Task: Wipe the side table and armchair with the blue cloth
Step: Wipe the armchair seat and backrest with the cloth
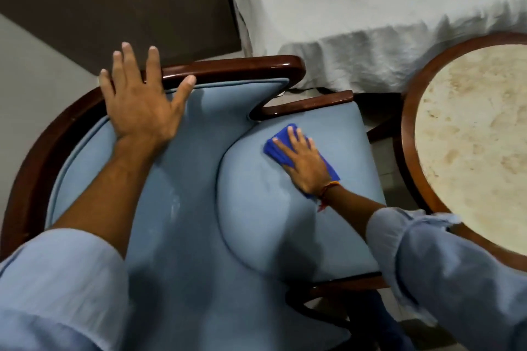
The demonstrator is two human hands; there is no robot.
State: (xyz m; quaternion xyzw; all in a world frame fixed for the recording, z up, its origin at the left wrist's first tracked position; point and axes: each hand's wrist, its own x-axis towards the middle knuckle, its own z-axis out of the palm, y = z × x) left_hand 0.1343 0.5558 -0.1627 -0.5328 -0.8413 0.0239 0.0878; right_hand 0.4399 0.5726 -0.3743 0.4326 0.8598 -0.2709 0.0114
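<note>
The armchair [199, 179] has pale blue upholstery and a dark polished wood frame, seen from above. My right hand [303, 161] lies flat on the seat cushion, pressing the folded blue cloth [278, 141] against the fabric near the far armrest. Part of the cloth shows past my fingertips and beside my wrist. My left hand [142, 100] rests spread on the top of the chair's padded back, fingers apart, holding nothing. The round side table [410, 134], with a wooden rim and a mottled cream stone top, stands to the right of the chair.
A bed with a rumpled white cover [370, 37] runs behind the chair and table. A dark panel [114, 3] fills the upper left. Floor [379, 148] shows in the narrow gap between chair and table.
</note>
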